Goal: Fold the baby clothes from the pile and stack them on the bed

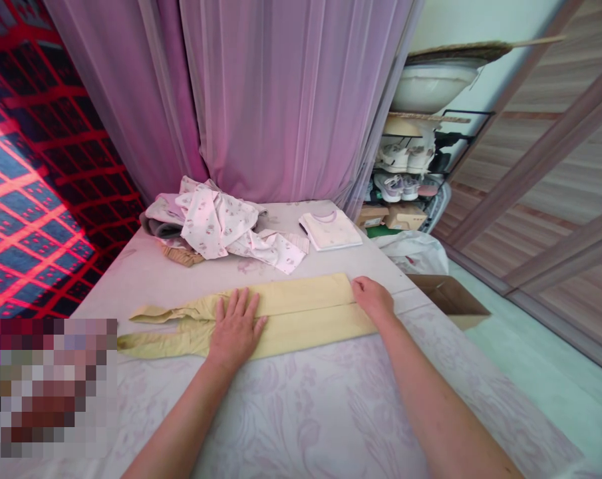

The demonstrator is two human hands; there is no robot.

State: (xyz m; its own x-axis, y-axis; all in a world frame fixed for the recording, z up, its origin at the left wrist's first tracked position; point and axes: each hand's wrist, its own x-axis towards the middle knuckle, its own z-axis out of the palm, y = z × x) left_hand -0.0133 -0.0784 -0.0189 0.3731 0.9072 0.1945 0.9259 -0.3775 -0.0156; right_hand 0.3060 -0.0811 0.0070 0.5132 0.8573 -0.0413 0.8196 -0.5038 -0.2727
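Note:
A long yellow garment (305, 303) lies flat across the bed, with a seam or fold line along its length and two narrower strips at its left end. My left hand (235, 329) rests palm down on its left part, fingers spread. At the garment's right end, my right hand (374, 299) has its fingers curled closed on the edge, hiding the pinched cloth. Beyond them lies a loose heap of clothes, with a white printed garment (215, 223) on top. To its right sits a neatly folded white shirt (333, 231) with a purple collar.
The patterned bed sheet (320, 412) spreads under everything. Purple curtains (291, 100) hang behind the bed. On the right stand a shoe rack (405, 186), a white plastic bag (415, 253) and an open cardboard box (450, 296). A blurred-out patch covers the lower left.

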